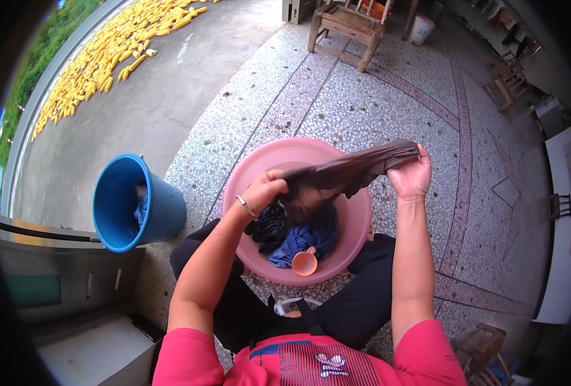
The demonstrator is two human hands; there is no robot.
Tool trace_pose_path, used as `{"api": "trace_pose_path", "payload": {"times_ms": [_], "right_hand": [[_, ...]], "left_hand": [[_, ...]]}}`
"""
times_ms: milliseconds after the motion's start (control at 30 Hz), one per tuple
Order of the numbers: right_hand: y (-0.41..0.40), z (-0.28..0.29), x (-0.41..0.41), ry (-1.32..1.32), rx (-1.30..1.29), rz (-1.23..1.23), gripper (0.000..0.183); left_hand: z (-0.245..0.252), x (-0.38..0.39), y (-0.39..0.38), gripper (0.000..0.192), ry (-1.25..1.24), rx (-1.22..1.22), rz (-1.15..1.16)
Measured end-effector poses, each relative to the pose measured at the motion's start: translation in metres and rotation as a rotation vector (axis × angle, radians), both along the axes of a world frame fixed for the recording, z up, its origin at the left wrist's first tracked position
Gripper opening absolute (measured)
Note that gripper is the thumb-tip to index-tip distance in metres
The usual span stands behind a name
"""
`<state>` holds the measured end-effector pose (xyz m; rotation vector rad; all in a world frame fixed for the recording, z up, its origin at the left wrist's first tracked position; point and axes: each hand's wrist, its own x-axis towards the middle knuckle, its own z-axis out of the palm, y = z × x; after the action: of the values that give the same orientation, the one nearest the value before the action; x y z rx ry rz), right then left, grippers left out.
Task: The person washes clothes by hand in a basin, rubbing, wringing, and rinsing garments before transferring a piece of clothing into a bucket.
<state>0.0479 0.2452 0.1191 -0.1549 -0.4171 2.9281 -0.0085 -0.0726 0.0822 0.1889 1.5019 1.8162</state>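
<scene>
A dark brown, thin garment (348,170) is stretched between my two hands above a pink plastic basin (358,231). My left hand (266,190), with a bracelet at its wrist, grips one end over the basin. The other end is in my right hand (413,176), beyond the basin's right rim and higher up. Part of the cloth hangs down into the basin. Inside lie a black garment (268,229) and blue clothing (309,241). A small orange scoop (305,263) rests at the basin's near side, against the blue cloth.
To the left stands a blue bucket (169,207) with some cloth inside. A wooden chair (348,29) is ahead on the speckled terrazzo floor (387,111). Corn cobs (107,62) cover the concrete at far left. A white bucket (421,30) and wooden stool (481,345) stand to the right.
</scene>
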Motion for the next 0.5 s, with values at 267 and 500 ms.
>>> {"api": "trace_pose_path", "payload": {"times_ms": [267,500], "right_hand": [[-0.021,0.008,0.001,-0.034,0.116,0.037,0.013],[-0.07,-0.034,-0.004,-0.411,2.098,0.501,0.012]], "left_hand": [[0.051,-0.01,-0.02,0.013,0.227,0.373,0.311],[0.014,-0.004,-0.004,0.021,0.662,-0.096,0.166]]}}
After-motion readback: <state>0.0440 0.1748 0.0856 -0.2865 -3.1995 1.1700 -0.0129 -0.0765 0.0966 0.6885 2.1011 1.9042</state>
